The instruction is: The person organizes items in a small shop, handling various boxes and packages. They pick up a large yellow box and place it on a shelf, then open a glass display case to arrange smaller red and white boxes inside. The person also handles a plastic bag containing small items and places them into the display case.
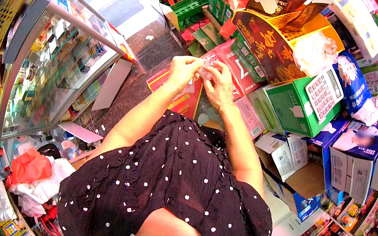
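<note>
My left hand (184, 71) and my right hand (221, 85) meet in front of my body. Between their fingertips they pinch a small piece of clear, crinkled plastic (205, 71), possibly a little bag or wrapper. Whether anything lies inside it, I cannot tell. Beneath the hands are a red carton with printing (244, 67) and a red box with yellow edging (185, 105). To the right, a white calculator (322, 95) rests tilted against a green carton (286, 108).
A glass display case (55, 63) stands at left. Red and white plastic bags (31, 168) are heaped at lower left. A yellow-and-brown display box (264, 45) rises at upper right. An opened carton (305, 181) and stacked blue boxes (355, 156) flank my right arm.
</note>
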Demonstrator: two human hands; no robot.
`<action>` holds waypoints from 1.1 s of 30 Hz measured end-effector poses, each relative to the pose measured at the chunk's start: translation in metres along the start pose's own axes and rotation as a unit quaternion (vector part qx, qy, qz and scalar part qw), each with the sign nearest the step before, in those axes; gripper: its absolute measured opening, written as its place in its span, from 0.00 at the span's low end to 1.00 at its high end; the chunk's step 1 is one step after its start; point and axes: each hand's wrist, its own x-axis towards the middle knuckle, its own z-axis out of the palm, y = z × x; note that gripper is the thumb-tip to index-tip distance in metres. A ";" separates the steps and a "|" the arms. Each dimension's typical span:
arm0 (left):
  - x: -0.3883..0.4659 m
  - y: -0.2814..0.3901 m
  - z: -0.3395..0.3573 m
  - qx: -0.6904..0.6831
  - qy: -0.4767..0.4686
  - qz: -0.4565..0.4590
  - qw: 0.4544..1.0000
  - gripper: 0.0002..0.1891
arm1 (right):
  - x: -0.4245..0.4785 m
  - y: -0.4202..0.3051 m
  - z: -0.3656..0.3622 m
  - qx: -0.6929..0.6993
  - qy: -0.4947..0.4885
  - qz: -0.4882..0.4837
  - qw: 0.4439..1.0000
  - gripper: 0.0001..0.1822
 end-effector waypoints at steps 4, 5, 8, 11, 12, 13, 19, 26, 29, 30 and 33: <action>-0.001 -0.001 -0.018 0.055 -0.010 -0.003 0.998 0.09 | 0.003 -0.002 0.000 0.024 -0.101 0.029 0.994 0.10; 0.000 -0.006 -0.022 0.032 -0.013 0.025 0.999 0.10 | 0.005 -0.001 0.002 0.035 -0.105 0.019 0.994 0.10; -0.011 -0.008 -0.061 -0.054 0.039 -0.050 0.997 0.13 | 0.028 -0.048 -0.025 0.125 -0.135 0.034 0.982 0.07; -0.023 -0.013 -0.088 -0.154 0.071 -0.082 0.982 0.14 | 0.040 -0.006 -0.019 0.028 -0.160 0.076 0.984 0.04; -0.034 -0.020 -0.092 -0.146 0.075 -0.069 0.984 0.15 | 0.036 -0.006 -0.021 -0.001 -0.165 0.024 0.986 0.03; -0.043 -0.025 -0.099 -0.135 0.083 -0.054 0.986 0.16 | 0.045 -0.019 -0.018 -0.025 -0.168 -0.032 0.985 0.03; -0.092 -0.044 -0.124 0.007 0.087 0.089 0.992 0.33 | 0.060 -0.092 0.027 0.094 -0.388 0.002 0.917 0.03; -0.172 0.011 -0.179 0.104 0.021 -0.035 0.994 0.11 | 0.051 -0.161 0.089 0.348 -0.522 0.045 0.777 0.11; -0.186 -0.011 -0.208 -0.008 0.120 -0.041 0.992 0.10 | 0.043 -0.187 0.122 0.309 -0.499 -0.176 0.790 0.08; -0.191 -0.008 -0.219 -0.093 0.150 -0.049 0.983 0.10 | 0.039 -0.205 0.128 0.257 -0.495 -0.243 0.794 0.10; -0.212 -0.023 -0.267 -0.287 0.144 -0.047 0.946 0.10 | 0.022 -0.256 0.145 0.162 -0.486 -0.386 0.767 0.25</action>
